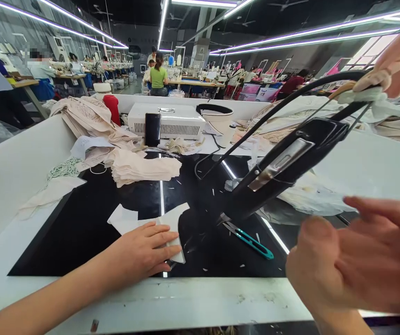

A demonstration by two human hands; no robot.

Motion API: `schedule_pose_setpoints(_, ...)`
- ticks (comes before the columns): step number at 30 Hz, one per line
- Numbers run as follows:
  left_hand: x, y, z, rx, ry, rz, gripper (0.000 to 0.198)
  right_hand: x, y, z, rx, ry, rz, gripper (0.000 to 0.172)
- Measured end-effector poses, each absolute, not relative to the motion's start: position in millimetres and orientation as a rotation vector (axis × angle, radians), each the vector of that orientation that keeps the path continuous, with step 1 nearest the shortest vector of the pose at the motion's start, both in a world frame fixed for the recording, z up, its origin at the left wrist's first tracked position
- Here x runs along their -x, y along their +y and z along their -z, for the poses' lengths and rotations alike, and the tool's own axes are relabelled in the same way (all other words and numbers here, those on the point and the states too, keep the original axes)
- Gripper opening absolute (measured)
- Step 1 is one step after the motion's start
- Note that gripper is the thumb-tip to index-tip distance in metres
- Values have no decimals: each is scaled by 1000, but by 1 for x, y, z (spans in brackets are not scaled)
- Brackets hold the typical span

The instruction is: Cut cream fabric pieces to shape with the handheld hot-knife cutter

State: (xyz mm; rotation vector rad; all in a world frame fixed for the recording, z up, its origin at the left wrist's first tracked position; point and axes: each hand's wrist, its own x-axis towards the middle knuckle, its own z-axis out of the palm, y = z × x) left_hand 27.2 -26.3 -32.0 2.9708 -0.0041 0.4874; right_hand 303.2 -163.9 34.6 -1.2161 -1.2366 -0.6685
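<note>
My left hand lies palm down with its fingers stretched on white cut fabric pieces, on a glossy black board. At the lower right, my right hand is raised and blurred, its fingers partly hidden. Another hand or part of one overlaps it from the right edge. Teal thread snips lie on the board between my hands. Above them tilts a black corded device with a metal plate on its side. A further hand at the top right is by the cloth-wrapped cord end.
Stacked cream fabric pieces and a tangle of green cord lie to the left. Behind stand a phone, a white vented box and a round container. White side walls edge the table; people sit at sewing stations beyond.
</note>
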Motion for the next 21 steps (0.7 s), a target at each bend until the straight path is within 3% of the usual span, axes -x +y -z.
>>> schedule_pose_setpoints(1, -28, -26, 33, -2968, -2, -467, 33, -305, -156, -37, 1143, -1206, 661, 79)
schedule_pose_setpoints(6, -26, -25, 29, -2934, 5, -422, 37, -299, -119, -47, 1103, -1255, -56, 87)
schedule_pose_setpoints(9, -26, -27, 24, -2903, 34, -478, 38, -292, -106, -46, 1032, -1211, -252, 64)
schedule_pose_setpoints(13, -32, -34, 18, -2831, 56, -557, 26, -280, -96, -47, 955, -1126, -356, 36)
schedule_pose_setpoints(21, -50, -41, 25, -2837, 26, -564, 12, -256, -100, -58, 923, -1097, -305, 32)
